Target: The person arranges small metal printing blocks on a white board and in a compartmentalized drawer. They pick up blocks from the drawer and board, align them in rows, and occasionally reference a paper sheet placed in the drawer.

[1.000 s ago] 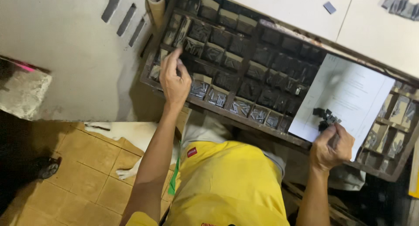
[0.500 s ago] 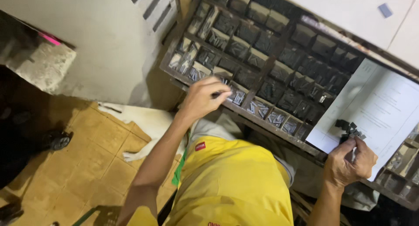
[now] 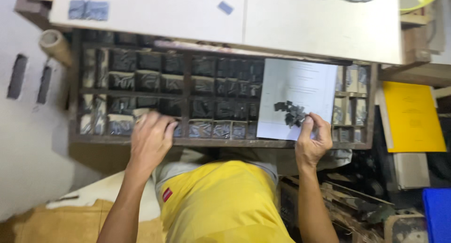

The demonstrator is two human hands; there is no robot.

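Over the compartmented type tray (image 3: 221,140), the left hand (image 3: 150,140) has dropped to the front row, fingers curled picking into a compartment; the right hand (image 3: 311,142) still pinches small metal pieces (image 3: 290,114) on the white sheet (image 3: 300,85).

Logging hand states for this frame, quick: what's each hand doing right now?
Left hand: fingers curled down into the type tray; any grasp hidden.
Right hand: pinching dark metal pieces against the paper sheet.

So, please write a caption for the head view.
Left hand reaches into a compartment tray; right hand holds small dark pieces on a paper sheet.
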